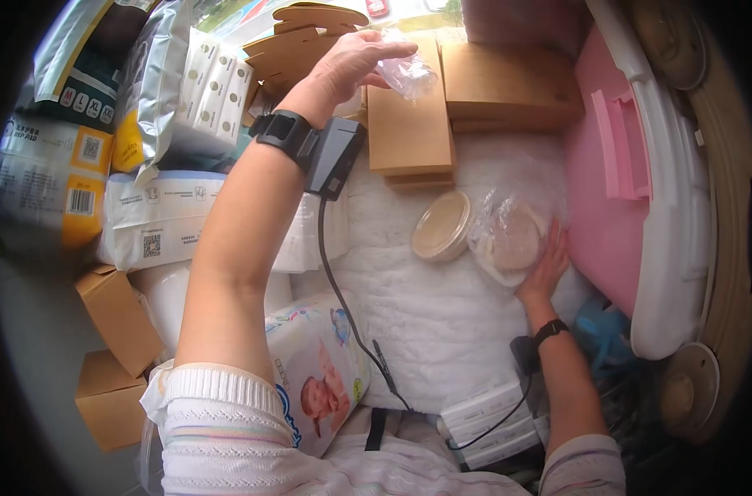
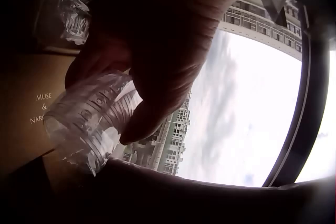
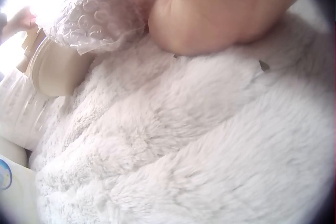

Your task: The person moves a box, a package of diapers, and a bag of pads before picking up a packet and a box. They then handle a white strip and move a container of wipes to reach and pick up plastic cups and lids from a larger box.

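Note:
High at the back, my left hand point(image 1: 355, 64) pinches a clear, ridged plastic piece point(image 2: 92, 119) between thumb and fingers, above the brown boxes. It looks crumpled and see-through, with raised marks on its side. My right hand point(image 1: 545, 266) lies along the right side of a round item in bubble wrap point(image 3: 105, 16), its fingers stretched beside the wrap. The same wrapped bundle point(image 1: 512, 236) sits on the white fluffy blanket point(image 1: 376, 256). Just left of it, a round tan tub with a clear lid point(image 1: 442, 226) stands tilted.
Stacked brown cardboard boxes point(image 1: 409, 128) stand at the back, near a window. A pink and white plastic bin point(image 1: 611, 174) borders the right. Diaper packs point(image 1: 318, 364) and other packages point(image 1: 165, 219) crowd the left. Small white boxes point(image 1: 492, 422) lie in front.

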The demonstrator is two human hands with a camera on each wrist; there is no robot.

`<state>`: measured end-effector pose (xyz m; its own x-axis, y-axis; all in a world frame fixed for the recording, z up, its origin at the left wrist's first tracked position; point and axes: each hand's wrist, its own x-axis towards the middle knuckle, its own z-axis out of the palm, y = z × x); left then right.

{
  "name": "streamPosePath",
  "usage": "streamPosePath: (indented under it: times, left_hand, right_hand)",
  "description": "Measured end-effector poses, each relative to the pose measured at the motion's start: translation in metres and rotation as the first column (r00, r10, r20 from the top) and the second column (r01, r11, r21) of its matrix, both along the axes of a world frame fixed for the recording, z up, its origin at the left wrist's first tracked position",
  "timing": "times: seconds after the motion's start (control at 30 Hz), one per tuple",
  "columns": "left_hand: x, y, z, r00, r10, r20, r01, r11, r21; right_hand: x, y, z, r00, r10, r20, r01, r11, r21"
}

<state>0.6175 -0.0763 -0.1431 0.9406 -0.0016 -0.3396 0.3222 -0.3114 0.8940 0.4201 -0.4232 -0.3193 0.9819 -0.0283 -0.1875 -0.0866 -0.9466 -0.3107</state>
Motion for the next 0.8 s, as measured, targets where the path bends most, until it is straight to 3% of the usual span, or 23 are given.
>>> streamPosePath:
  times: [0.03, 0.1, 0.13, 0.2, 0.23, 0.3, 0.33, 0.4, 0.5, 0.6, 0.8]
  left_hand:
    - [0.005, -0.004, -0.024, 0.998, 0.060, 0.036, -0.057, 0.996, -0.072]
    - [-0.001, -0.022, -0.029, 0.995, 0.061, 0.076, -0.072, 0.985, 0.154]
    - [0.000, -0.022, -0.036, 0.995, 0.066, 0.078, -0.077, 0.985, 0.156]
    - [0.006, -0.016, -0.055, 0.911, 0.094, 0.401, -0.294, 0.831, 0.472]
    - [0.008, -0.003, -0.054, 0.873, 0.093, 0.479, -0.361, 0.784, 0.505]
    - [-0.008, 0.019, -0.025, 0.881, 0.275, 0.385, -0.449, 0.743, 0.496]
    - [-0.010, 0.041, -0.032, 0.870, 0.303, 0.388, -0.492, 0.576, 0.653]
    - [-0.024, 0.070, -0.031, 0.924, 0.318, 0.213, -0.334, 0.403, 0.852]
    - [-0.031, 0.082, -0.045, 0.942, 0.330, -0.070, -0.059, 0.365, 0.929]
    - [-0.026, 0.071, -0.041, 0.932, 0.325, -0.158, 0.036, 0.353, 0.935]
    - [-0.021, 0.066, -0.019, 0.933, 0.318, -0.171, 0.043, 0.372, 0.927]
  right_hand:
    - [0.000, 0.000, -0.002, 1.000, -0.007, 0.009, 0.007, 1.000, 0.010]
    - [0.001, 0.001, 0.000, 1.000, 0.001, 0.005, -0.001, 1.000, 0.002]
    - [0.001, 0.001, 0.001, 1.000, 0.002, -0.005, -0.002, 1.000, -0.009]
    - [0.000, 0.002, 0.002, 1.000, 0.003, 0.004, -0.003, 1.000, 0.012]
    - [0.000, 0.002, 0.003, 1.000, -0.001, 0.011, 0.001, 1.000, 0.031]
    - [0.000, 0.002, 0.004, 1.000, 0.006, 0.017, -0.007, 0.999, 0.034]
    - [0.000, 0.002, 0.003, 1.000, 0.012, 0.021, -0.013, 0.999, 0.032]
    - [0.000, 0.001, 0.001, 1.000, 0.013, 0.028, -0.014, 0.999, 0.031]
    - [0.000, 0.001, 0.001, 1.000, 0.012, 0.005, -0.012, 1.000, 0.003]
    - [0.000, 0.002, -0.002, 1.000, 0.023, 0.000, -0.023, 0.999, -0.039]
    - [0.000, 0.002, 0.002, 1.000, 0.008, 0.016, -0.008, 1.000, -0.001]
